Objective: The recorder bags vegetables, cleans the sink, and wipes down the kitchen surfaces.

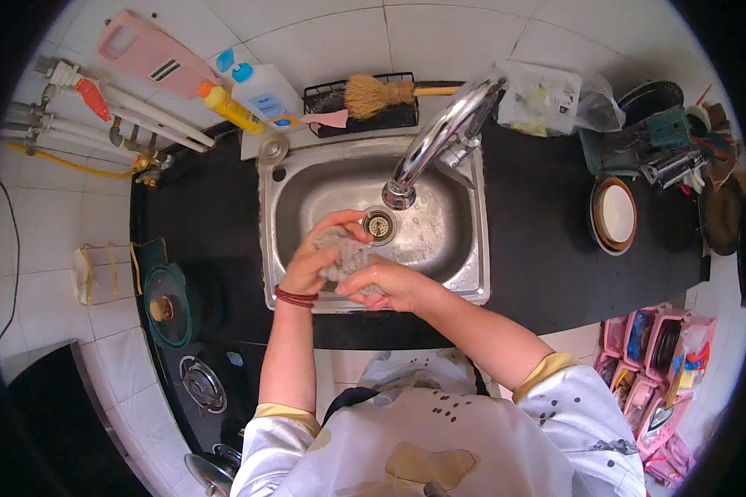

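A crumpled grey cloth [343, 256] is gripped between my two hands over the near part of a stainless steel sink [323, 186]. My left hand [311, 261] curls around its left and upper side, with the fingers pointing at the drain strainer [378, 226]. From the lower right, my right hand [388, 282] squeezes the cloth's other end. Above the basin arches a chrome faucet [432, 133], its spout beyond my fingers. Water drops dot the steel right of the drain. My palms hide part of the cloth.
Behind the sink stand a yellow bottle [231, 109], a white jug [266, 93] and a black wire basket [323, 99] bearing a straw brush [373, 96]. Stacked bowls [615, 214] and a green rack [597, 152] are right. Left are a lidded pot [169, 305] and a gas burner [203, 384].
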`<state>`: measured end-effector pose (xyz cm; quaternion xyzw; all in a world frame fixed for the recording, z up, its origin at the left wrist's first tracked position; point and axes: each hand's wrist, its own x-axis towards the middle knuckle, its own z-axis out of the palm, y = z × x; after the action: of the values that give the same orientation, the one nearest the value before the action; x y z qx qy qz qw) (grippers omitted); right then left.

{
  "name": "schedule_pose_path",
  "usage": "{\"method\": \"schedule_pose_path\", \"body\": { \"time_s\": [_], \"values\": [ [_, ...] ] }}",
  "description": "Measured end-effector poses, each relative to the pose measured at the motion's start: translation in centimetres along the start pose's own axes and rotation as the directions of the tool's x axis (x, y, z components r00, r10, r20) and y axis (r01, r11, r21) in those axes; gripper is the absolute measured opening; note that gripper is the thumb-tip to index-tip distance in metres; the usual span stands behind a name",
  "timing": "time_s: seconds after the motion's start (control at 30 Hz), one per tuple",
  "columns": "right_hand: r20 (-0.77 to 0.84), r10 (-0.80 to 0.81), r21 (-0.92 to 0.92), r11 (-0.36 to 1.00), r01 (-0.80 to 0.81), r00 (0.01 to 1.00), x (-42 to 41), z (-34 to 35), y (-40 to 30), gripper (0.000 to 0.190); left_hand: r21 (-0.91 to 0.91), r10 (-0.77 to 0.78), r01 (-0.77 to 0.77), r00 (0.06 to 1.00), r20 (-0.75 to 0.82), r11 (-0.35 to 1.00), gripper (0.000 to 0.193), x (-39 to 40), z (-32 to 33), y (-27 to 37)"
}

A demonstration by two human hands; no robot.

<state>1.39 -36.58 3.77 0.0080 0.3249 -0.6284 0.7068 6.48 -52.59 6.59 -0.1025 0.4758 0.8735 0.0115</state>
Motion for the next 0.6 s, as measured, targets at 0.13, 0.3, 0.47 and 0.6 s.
{"method": "schedule_pose_path", "body": {
  "time_s": [0.13, 0.3, 0.47, 0.6],
  "values": [
    [0.296, -0.012, 0.256, 0.964, -0.068, 0.955, -1.2, 2.1, -0.6, 0.021, -0.159, 0.026, 0.018, 0.962, 0.273, 0.987, 0.029, -0.1, 1.2, 2.7],
    [-0.079, -0.072, 0.148, 0.986, 0.083, 0.994, -1.7, 3.7, 0.1, 0.026, 0.319, -0.238, 0.232, 0.971, -0.020, 0.919, 0.031, 0.9, 3.0, 3.5],
    [-0.439, -0.261, -0.197, 0.961, 0.192, 0.859, -0.7, 2.7, 0.7, 0.039, 0.477, -0.097, 0.184, 0.975, -0.202, 0.859, 0.032, 1.7, 4.0, 0.8],
    [-0.499, -0.451, -0.541, 0.829, 0.141, 0.740, 1.6, 0.1, 1.5, 0.048, 0.475, 0.007, 0.172, 0.936, -0.353, 0.863, 0.030, 3.4, 3.3, -2.3]
  ]
}}
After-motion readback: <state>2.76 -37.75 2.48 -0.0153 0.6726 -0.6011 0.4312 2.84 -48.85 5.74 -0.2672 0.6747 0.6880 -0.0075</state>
